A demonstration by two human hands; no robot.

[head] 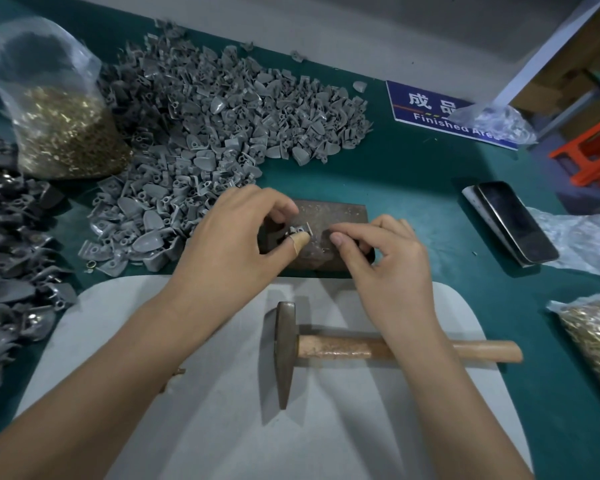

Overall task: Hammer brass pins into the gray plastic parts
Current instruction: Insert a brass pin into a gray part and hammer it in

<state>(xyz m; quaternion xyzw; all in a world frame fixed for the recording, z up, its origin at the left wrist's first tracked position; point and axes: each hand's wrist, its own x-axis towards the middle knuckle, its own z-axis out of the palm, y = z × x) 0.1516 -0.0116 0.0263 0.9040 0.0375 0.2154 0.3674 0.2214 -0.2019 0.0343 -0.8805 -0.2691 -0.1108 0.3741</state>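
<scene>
On the metal block [340, 211], the left hand [236, 233] fingers pinch a gray plastic part [298, 231], the right hand [385, 251] fingers curled just right of it.

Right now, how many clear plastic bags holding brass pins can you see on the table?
2. One clear plastic bag of brass pins stands at the far left beside the pile of gray plastic parts; the other lies at the right edge, partly cut off. More may sit outside the view.

Gray part [297, 231] on block (pinched).
</scene>
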